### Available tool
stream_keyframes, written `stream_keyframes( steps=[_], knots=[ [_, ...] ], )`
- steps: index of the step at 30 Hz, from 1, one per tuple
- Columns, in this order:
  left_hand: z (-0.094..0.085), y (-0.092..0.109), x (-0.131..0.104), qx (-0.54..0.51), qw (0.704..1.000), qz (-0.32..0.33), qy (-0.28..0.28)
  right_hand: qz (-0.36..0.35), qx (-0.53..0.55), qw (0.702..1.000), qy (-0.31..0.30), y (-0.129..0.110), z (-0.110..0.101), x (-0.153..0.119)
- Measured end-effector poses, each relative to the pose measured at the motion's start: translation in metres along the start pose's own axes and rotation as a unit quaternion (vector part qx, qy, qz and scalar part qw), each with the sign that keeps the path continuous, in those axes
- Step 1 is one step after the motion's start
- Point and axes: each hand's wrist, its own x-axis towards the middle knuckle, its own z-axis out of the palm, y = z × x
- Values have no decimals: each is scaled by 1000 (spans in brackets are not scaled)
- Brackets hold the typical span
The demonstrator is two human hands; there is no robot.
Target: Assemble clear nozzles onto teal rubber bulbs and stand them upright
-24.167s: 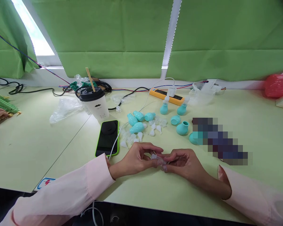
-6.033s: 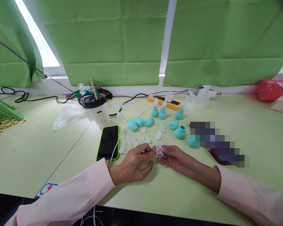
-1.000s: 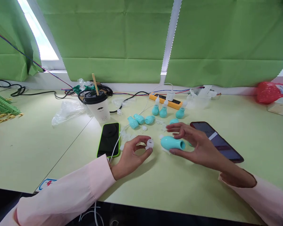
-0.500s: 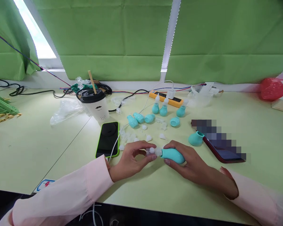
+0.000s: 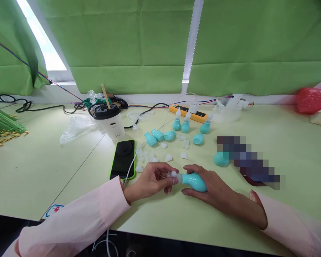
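The step in hand looks to be joining a clear plastic piece [image 5: 179,177] to a turquoise bulb [image 5: 195,181], held just above or on the near part of the table [image 5: 160,219], in the middle; which of the two I cannot tell. The left hand [image 5: 153,180] pinches the clear plastic piece between thumb and forefinger, its other fingers curled in. The right hand [image 5: 214,187] grasps the turquoise bulb from the right, thumb along the near side, forefinger along the far side, the rounded end against the palm. The bulb lies on its side, its long axis running mostly left to right: the neck points left and slightly far, the fat end right and slightly near. The neck meets the clear piece roughly in line; how deeply they are seated cannot be made out. The next move, I judge, calls for keeping both on one line and pressing them together evenly. Beyond, three standing bulbs [image 5: 185,126] with clear tops wait near the power strip [image 5: 199,116].
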Motion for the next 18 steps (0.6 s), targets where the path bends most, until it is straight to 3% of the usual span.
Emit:
stream_keyframes(
  steps=[4, 10, 18],
  knots=[
    [3, -1, -3, 49, 998, 39, 32, 48, 74, 995, -38, -8, -7, 4],
    [3, 0, -7, 160, 976, 142, 42, 73, 198, 976, -49, -17, -14, 10],
    [0, 5, -7, 275, 926, 256, 37, 182, 386, 887, -178, -15, -19, 15]
  ],
)
